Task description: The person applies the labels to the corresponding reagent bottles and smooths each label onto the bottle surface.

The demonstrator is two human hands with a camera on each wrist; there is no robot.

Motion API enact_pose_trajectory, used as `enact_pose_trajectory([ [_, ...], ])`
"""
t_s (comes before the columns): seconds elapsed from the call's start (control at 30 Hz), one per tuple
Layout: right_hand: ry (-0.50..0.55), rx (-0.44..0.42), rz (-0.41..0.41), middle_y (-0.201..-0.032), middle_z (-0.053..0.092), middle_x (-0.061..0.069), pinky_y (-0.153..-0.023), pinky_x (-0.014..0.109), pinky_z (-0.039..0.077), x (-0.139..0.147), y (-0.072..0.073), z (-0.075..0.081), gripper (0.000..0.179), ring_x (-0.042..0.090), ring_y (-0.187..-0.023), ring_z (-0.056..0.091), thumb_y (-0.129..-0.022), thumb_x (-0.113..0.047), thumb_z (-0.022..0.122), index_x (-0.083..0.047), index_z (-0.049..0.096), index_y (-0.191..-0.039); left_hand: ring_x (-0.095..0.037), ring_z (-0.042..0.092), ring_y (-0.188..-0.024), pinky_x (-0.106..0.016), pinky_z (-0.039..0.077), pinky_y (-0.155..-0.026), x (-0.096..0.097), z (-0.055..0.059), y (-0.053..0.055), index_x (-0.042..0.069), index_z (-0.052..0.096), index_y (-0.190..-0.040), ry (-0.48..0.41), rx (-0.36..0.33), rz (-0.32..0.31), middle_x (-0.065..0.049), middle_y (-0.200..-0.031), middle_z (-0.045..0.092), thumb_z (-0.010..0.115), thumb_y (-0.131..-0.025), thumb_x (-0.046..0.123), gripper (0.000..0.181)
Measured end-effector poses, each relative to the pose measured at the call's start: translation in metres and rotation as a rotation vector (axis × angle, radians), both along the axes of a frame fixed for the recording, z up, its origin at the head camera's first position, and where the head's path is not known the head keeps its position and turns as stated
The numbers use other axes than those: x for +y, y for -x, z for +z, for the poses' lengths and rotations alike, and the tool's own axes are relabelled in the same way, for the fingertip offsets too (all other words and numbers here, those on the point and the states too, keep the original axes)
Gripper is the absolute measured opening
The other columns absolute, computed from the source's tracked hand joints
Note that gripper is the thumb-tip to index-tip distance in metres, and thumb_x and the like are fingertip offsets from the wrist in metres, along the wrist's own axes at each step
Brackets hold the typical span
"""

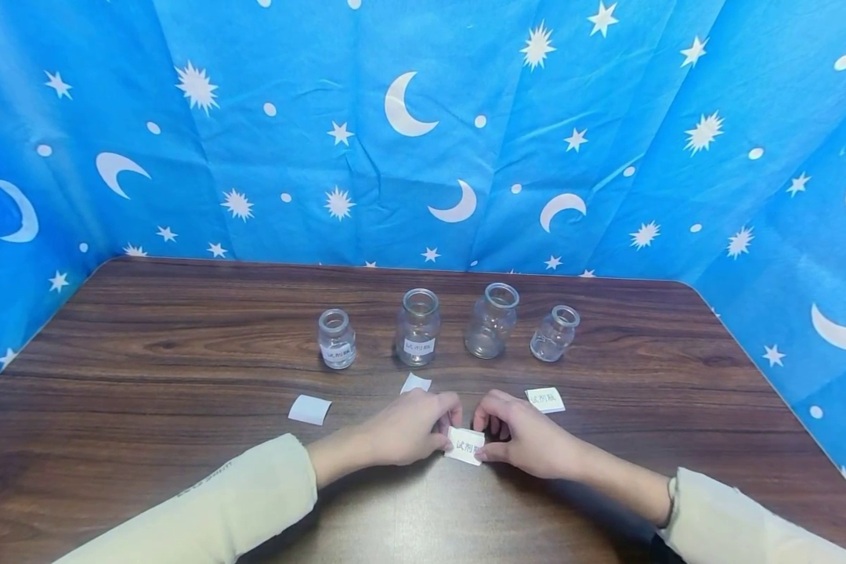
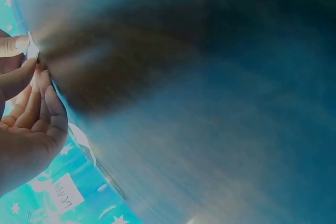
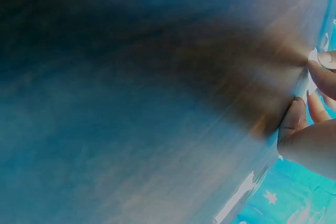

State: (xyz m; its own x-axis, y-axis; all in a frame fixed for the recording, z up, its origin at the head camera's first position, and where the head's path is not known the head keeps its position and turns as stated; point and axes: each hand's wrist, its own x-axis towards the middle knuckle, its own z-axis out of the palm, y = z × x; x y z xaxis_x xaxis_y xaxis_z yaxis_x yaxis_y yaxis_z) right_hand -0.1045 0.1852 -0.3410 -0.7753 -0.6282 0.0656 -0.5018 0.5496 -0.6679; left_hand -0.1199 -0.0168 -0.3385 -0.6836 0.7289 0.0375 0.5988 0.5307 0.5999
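A small white paper label (image 1: 464, 445) with handwritten characters is between my two hands, low over the front middle of the table. My left hand (image 1: 412, 427) pinches its left edge with thumb and fingers. At the opposite edge, the thumb and fingers of my right hand (image 1: 532, 435) pinch it too. The left wrist view shows the label (image 2: 32, 51) edge-on at the left fingertips. Behind the hands stand a small glass jar (image 1: 337, 338) and a larger glass jar (image 1: 418, 327), each bearing a written label. To their right are a large jar (image 1: 490, 321) and a small jar (image 1: 554, 334).
One blank white paper piece (image 1: 309, 410) lies left of my hands. Another white piece (image 1: 415, 382) is partly hidden behind the left hand. Beyond the right hand lies a written label (image 1: 546, 399). A blue star-and-moon cloth (image 1: 423, 157) hangs around the brown table (image 1: 183, 337).
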Motion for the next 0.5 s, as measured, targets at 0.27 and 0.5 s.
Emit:
enact_pose_trajectory([
  [0.27, 0.082, -0.096, 0.003, -0.073, 0.053, -0.006, -0.056, 0.022, 0.043, 0.003, 0.003, 0.004, 0.014, 0.005, -0.064, 0.049, -0.077, -0.006, 0.070, -0.006, 0.058, -0.083, -0.005, 0.054, -0.065, -0.018, 0.044, -0.063, 0.001, 0.007, 0.003, 0.009, 0.055, -0.084, -0.105, -0.067, 0.020, -0.001, -0.074, 0.062, 0.067, -0.076, -0.001, 0.017],
  [0.5, 0.219, -0.235, -0.058, -0.070, 0.061, 0.005, -0.056, 0.027, 0.048, 0.008, 0.014, 0.016, 0.004, 0.015, -0.062, 0.057, -0.082, 0.001, 0.062, -0.002, 0.061, -0.080, -0.006, 0.055, -0.063, -0.020, 0.046, -0.062, 0.000, 0.025, 0.015, 0.007, 0.060, -0.083, -0.212, -0.159, 0.083, -0.001, -0.074, 0.063, 0.067, -0.078, 0.000, 0.010],
])
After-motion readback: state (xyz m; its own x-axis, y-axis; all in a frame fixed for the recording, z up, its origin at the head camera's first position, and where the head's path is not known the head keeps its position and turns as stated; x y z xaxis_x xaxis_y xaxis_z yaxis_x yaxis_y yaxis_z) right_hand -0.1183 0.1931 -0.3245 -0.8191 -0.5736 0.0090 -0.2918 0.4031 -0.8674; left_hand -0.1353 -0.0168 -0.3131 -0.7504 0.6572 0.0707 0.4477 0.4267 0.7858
